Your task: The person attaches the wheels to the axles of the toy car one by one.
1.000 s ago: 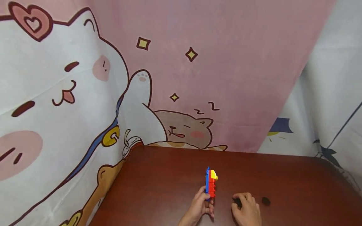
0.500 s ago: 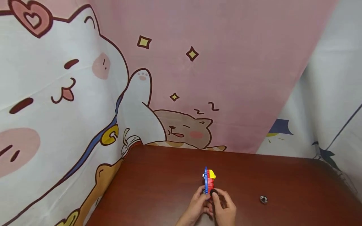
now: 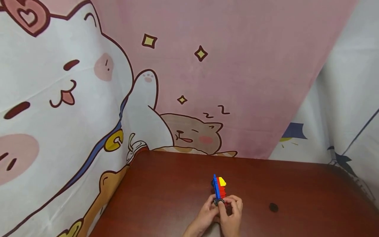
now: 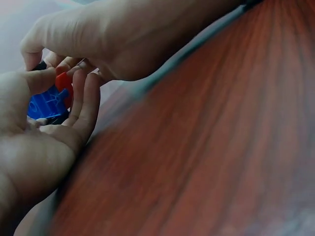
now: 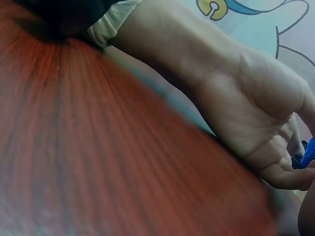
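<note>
A toy car (image 3: pixel 217 187) built from blocks has a blue base, red bricks and a yellow brick at its far end. My left hand (image 3: pixel 205 213) grips its near end from the left. On the right, my right hand (image 3: pixel 231 217) pinches a black wheel (image 3: pixel 219 201) against the car's near end, thumb on it. Whether the wheel is seated cannot be made out. The left wrist view shows the blue base (image 4: pixel 47 104) between both hands' fingers. Only a sliver of blue base (image 5: pixel 310 151) appears beyond my right hand (image 5: pixel 256 113) in the right wrist view.
One loose black wheel (image 3: pixel 273 207) lies on the dark red-brown wooden table (image 3: pixel 165 191), right of my hands. A cartoon-cat cloth (image 3: pixel 248 82) hangs behind the table and along its left side.
My right hand has come left from the table with a wheel and brought it to the car's near end. The car tilts slightly differently; my left hand keeps its grip.
</note>
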